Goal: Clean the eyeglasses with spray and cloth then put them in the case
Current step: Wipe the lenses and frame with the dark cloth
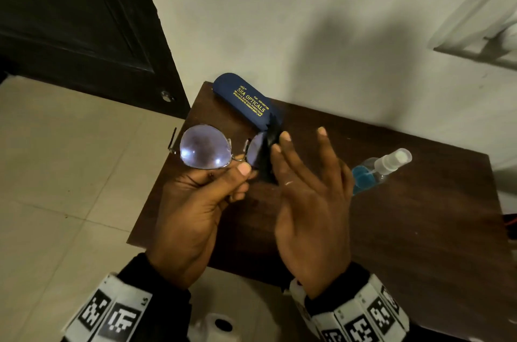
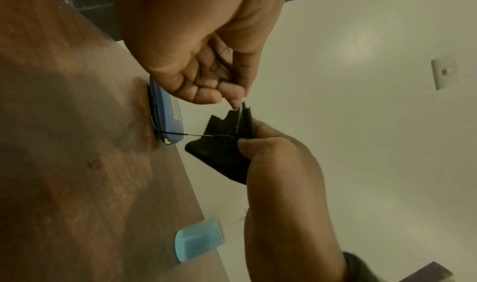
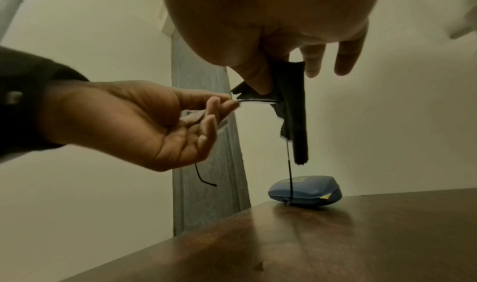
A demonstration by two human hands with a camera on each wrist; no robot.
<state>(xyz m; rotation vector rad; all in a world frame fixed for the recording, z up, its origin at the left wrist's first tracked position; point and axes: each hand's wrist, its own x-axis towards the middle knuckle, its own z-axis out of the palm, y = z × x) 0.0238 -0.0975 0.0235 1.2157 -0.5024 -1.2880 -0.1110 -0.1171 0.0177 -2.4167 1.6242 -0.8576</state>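
My left hand point(image 1: 241, 174) pinches the metal-framed eyeglasses point(image 1: 205, 150) at the bridge and lower rim, holding them above the table's left part. My right hand point(image 1: 281, 150) pinches a black cloth point(image 1: 269, 143) folded over the right lens, thumb beneath and the other fingers spread straight. From the right wrist, the cloth point(image 3: 296, 112) hangs down past the thumb, and a temple arm drops toward the case. The closed blue case point(image 1: 246, 99) with yellow print lies at the table's back left. A clear spray bottle point(image 1: 380, 167) of blue liquid lies on its side to the right.
The small dark wooden table point(image 1: 405, 230) stands against a white wall. Its left edge drops to a tiled floor point(image 1: 56, 174). A dark door point(image 1: 70, 20) is at the far left. A white object point(image 1: 221, 325) sits low between my wrists.
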